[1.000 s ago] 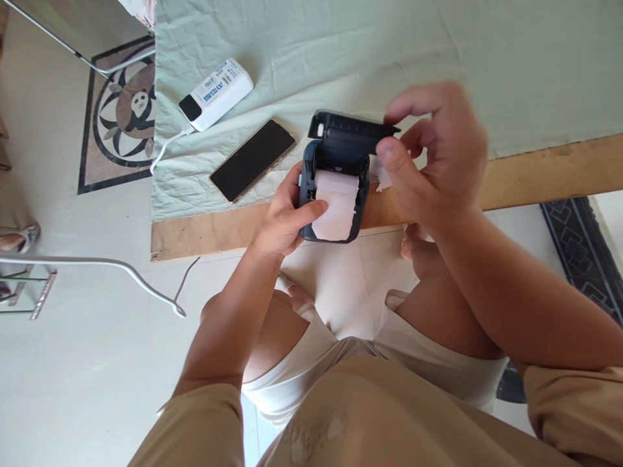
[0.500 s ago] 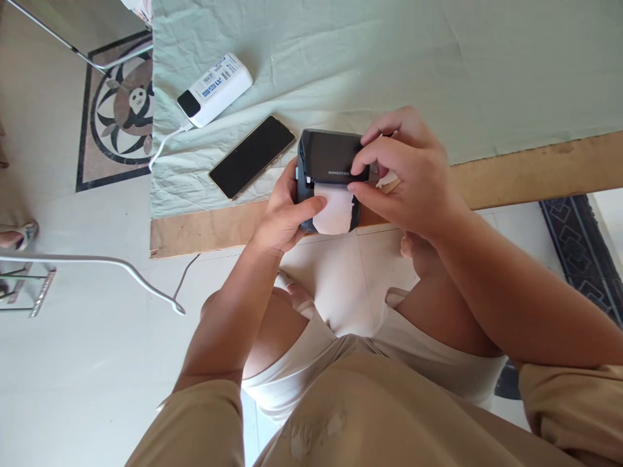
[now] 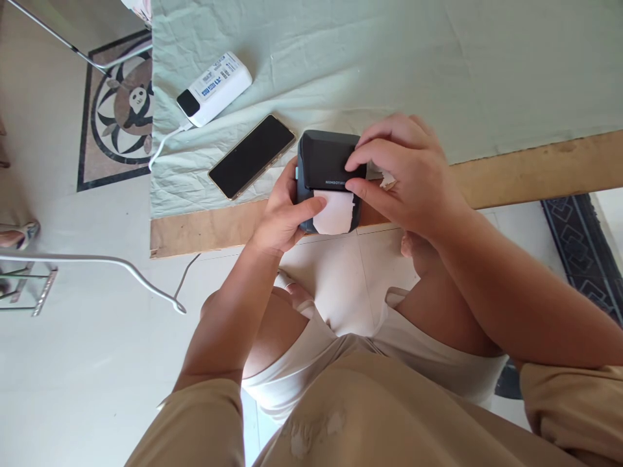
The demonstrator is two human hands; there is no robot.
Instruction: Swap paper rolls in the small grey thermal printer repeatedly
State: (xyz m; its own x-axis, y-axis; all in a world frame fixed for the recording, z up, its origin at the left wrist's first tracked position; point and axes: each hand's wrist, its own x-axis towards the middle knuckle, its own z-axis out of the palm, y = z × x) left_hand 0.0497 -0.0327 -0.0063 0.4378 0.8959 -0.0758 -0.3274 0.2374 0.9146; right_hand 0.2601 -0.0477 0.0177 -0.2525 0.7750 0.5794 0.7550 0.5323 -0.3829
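A small dark grey label printer (image 3: 322,162) sits at the near edge of the table, lid down, with a strip of white paper (image 3: 334,213) sticking out of its front. My left hand (image 3: 280,217) grips the printer's left side, thumb lying on the paper. My right hand (image 3: 406,175) rests on the lid from the right, fingers pressing its top and thumb at its front edge. A torn white paper scrap (image 3: 387,179) shows under my right fingers.
A black phone (image 3: 252,156) lies face up left of the printer. A white power bank (image 3: 214,89) with a white cable (image 3: 163,144) lies further back left. A pale green cloth (image 3: 438,65) covers the wooden table (image 3: 535,167). A metal frame (image 3: 97,266) stands at left.
The printer's lid was open with the paper roll showing; my right hand swung it down and it is now shut, paper poking out. My left hand kept its grip.
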